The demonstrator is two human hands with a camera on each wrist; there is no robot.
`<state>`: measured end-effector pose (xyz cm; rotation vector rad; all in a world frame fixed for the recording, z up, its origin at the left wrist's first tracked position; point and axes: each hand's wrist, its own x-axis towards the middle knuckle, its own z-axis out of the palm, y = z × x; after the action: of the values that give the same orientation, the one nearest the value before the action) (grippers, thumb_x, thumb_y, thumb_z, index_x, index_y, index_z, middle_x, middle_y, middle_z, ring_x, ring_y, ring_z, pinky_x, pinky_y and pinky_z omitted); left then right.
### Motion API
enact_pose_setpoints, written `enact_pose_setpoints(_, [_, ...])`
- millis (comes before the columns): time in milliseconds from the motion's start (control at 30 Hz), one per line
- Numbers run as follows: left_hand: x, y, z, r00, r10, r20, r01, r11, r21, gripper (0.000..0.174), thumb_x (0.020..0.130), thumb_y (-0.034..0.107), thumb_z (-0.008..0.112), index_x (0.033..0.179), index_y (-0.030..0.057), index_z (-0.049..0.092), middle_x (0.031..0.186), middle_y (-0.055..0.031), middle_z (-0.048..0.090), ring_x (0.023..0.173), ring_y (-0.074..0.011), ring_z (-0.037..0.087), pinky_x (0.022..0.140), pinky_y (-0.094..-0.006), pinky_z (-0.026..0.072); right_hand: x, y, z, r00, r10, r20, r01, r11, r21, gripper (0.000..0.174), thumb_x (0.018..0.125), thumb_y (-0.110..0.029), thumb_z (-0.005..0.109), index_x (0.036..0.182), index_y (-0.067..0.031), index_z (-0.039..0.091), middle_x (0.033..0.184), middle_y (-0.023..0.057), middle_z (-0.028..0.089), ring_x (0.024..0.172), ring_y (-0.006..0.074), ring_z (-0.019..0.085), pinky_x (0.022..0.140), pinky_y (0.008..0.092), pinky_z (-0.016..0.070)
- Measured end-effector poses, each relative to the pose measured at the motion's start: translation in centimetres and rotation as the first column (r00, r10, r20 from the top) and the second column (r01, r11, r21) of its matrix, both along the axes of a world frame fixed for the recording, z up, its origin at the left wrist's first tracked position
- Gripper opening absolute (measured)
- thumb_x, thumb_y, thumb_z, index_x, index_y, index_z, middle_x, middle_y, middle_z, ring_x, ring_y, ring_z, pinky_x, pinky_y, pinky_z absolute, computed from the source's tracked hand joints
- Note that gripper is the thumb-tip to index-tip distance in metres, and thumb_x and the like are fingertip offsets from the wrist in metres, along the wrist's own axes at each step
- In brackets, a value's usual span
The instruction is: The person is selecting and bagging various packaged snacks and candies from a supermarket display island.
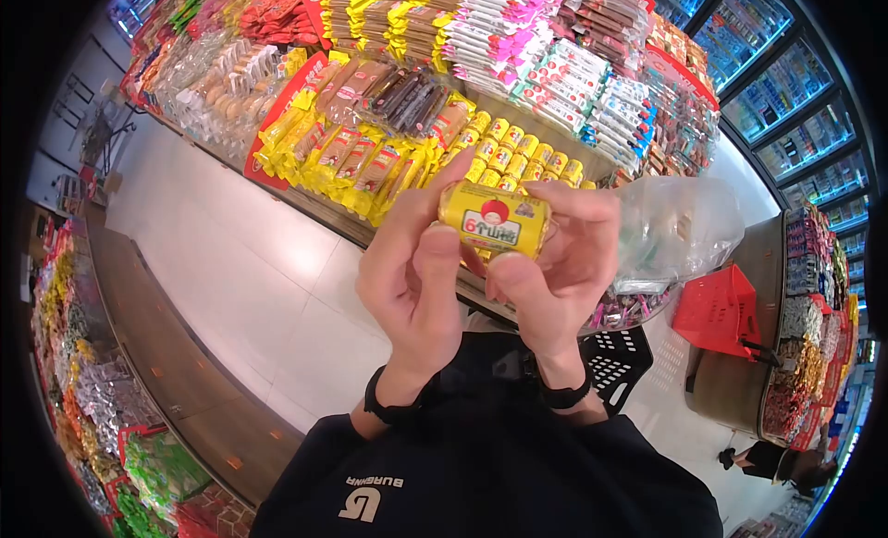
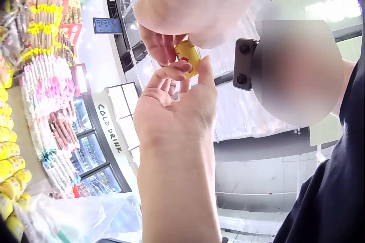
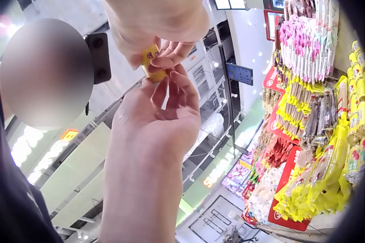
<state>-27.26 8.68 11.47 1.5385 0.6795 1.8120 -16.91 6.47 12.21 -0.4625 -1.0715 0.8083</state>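
A small yellow cylindrical pack (image 1: 495,222) with a red round figure and printed characters is held between both hands, above the snack display. The left hand (image 1: 413,270) pinches its left end between thumb and fingers. At its right end the right hand (image 1: 562,260) grips it, thumb in front and fingers behind. In the left wrist view the pack (image 2: 188,58) shows between the fingertips of the two hands; the right wrist view shows the yellow pack (image 3: 153,62) partly covered by fingers.
Rows of similar yellow rolls (image 1: 504,154) lie just beyond the hands, beside yellow-wrapped snacks (image 1: 356,168). A clear plastic bag (image 1: 680,228) is right of the hands, near a red basket (image 1: 717,309). Glass-door coolers (image 1: 768,94) stand at the upper right.
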Motion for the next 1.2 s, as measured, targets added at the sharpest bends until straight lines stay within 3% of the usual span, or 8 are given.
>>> enact_pose_setpoints(167, [0.2,0.4,-0.5,0.997,0.072,-0.002,-0.072,0.995,0.065,0.039,0.1,0.022,0.047,0.117,-0.0096,0.06,0.096,-0.0117,0.065,0.074,-0.0109,0.054,0.066,-0.0242,0.0433,0.0,0.4,-1.0,0.996,-0.081,0.046,0.077,0.993,0.095,0.051,0.07,0.006,0.081,0.114,0.0054,0.054,0.095,0.0068,0.062,0.091,0.0133,0.064,0.078,0.0244,0.0511])
enact_pose_setpoints(333, [-0.2,-0.1,-0.2,0.996,0.076,-0.048,-0.072,0.995,0.071,0.039,0.099,0.026,0.05,0.113,-0.0095,0.061,0.103,-0.013,0.067,0.065,-0.007,0.051,0.058,-0.0209,0.041,-0.3,-0.2,-0.6,0.994,-0.097,0.049,0.098,0.995,-0.019,0.051,0.072,0.005,0.08,0.115,0.0065,0.054,0.096,0.0061,0.063,0.091,0.012,0.064,0.08,0.0232,0.0494])
enact_pose_setpoints(567, [-0.4,-0.4,0.0,0.998,0.049,0.037,-0.05,0.999,0.022,0.041,0.098,0.029,0.054,0.112,-0.0083,0.06,0.102,-0.0099,0.066,0.063,-0.0037,0.048,0.054,-0.0182,0.0373,-0.4,-0.4,-0.8,0.99,-0.1,0.102,0.109,0.989,-0.094,0.048,0.075,0.003,0.078,0.116,0.0066,0.055,0.097,0.0054,0.062,0.091,0.0105,0.063,0.08,0.023,0.0492])
enact_pose_setpoints(867, [-0.6,-0.6,0.1,0.997,0.028,0.076,-0.026,1.0,-0.015,0.041,0.096,0.032,0.057,0.11,-0.0066,0.061,0.091,-0.0039,0.061,0.065,-0.0041,0.046,0.056,-0.0185,0.0357,-0.6,-0.4,-1.0,0.992,-0.075,0.104,0.09,0.985,-0.148,0.044,0.076,0.001,0.079,0.111,0.0034,0.052,0.082,-0.0016,0.052,0.078,0.0048,0.057,0.074,0.0212,0.0481])
enact_pose_setpoints(1067, [-0.7,-0.9,-0.1,0.993,-0.032,0.114,0.042,0.995,-0.086,0.042,0.096,0.033,0.058,0.111,-0.0062,0.055,0.092,-0.0068,0.061,0.072,-0.0077,0.051,0.065,-0.0209,0.0412,-0.8,-0.5,-0.8,0.992,-0.058,0.113,0.076,0.985,-0.158,0.044,0.076,-0.003,0.08,0.108,0.0016,0.051,0.083,0.0008,0.057,0.071,0.0044,0.055,0.067,0.0197,0.0458])
enact_pose_setpoints(1133, [-0.7,-1.3,-0.3,0.998,-0.01,0.068,0.018,0.993,-0.115,0.042,0.098,0.035,0.053,0.107,-0.0052,0.053,0.093,-0.0084,0.059,0.079,-0.0108,0.053,0.074,-0.0241,0.0423,-0.9,-0.5,-1.1,0.987,-0.041,0.154,0.072,0.978,-0.195,0.042,0.076,-0.005,0.08,0.106,0.0008,0.052,0.082,0.0018,0.058,0.068,0.0044,0.053,0.062,0.0195,0.0446])
enact_pose_setpoints(1200, [-1.8,-1.0,-1.2,0.993,0.063,-0.098,-0.071,0.994,-0.087,0.046,0.101,0.041,0.042,0.099,-0.0036,0.052,0.092,-0.0097,0.057,0.088,-0.0148,0.055,0.084,-0.0286,0.0421,-0.8,-0.5,-1.9,0.976,0.006,0.219,0.049,0.968,-0.246,0.04,0.076,-0.008,0.081,0.104,0.0001,0.053,0.081,0.0024,0.058,0.064,0.0042,0.052,0.056,0.0196,0.043])
